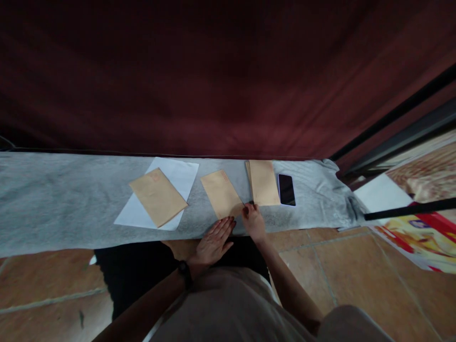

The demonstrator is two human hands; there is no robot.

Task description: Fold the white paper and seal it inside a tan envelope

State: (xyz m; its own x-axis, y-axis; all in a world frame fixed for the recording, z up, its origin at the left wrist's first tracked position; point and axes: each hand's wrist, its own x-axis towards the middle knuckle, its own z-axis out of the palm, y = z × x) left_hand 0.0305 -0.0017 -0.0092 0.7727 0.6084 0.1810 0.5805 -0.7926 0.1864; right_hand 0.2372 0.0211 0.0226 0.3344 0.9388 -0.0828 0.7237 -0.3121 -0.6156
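My left hand point(214, 242) lies flat with fingers stretched out, its tips at the near edge of a brown envelope point(221, 193) on the grey cloth point(53, 199). My right hand point(253, 221) is closed in a pinch on a small dark pen-like thing point(248, 203) at that envelope's near right corner. A stack of brown envelopes point(264, 182) sits just right of it. Another brown envelope point(157, 196) rests on a white sheet point(180, 175) to the left.
A dark phone point(286, 189) lies screen up beside the stack. A dark red curtain point(213, 76) hangs behind the cloth-covered surface. Tiled floor point(356, 266) lies below, with colourful printed sheets point(420, 232) and black bars point(409, 209) at the right.
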